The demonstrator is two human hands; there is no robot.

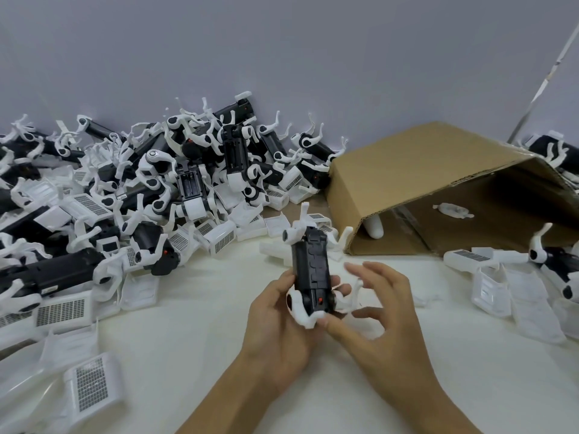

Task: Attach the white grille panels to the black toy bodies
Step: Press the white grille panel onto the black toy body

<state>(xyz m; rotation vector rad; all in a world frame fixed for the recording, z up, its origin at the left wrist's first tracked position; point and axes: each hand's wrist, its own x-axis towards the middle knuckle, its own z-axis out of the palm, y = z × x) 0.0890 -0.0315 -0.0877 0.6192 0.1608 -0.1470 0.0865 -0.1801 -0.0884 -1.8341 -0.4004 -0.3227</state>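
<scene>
A black toy body [310, 270] with white legs stands almost upright above the table's middle. My left hand [275, 321] grips it from the left, fingers curled round its lower part. My right hand [379, 305] is beside it on the right, fingers spread and blurred, thumb tip touching the white leg at the body's lower end. No grille panel is in either hand. White grille panels lie loose around, one [91, 383] at the front left and another [59, 311] at the left.
A big heap of black toy bodies [188, 170] with white legs and panels fills the back left. A cardboard box [423, 180] lies on its side at the back right. More panels [488, 286] and bodies lie at the right edge.
</scene>
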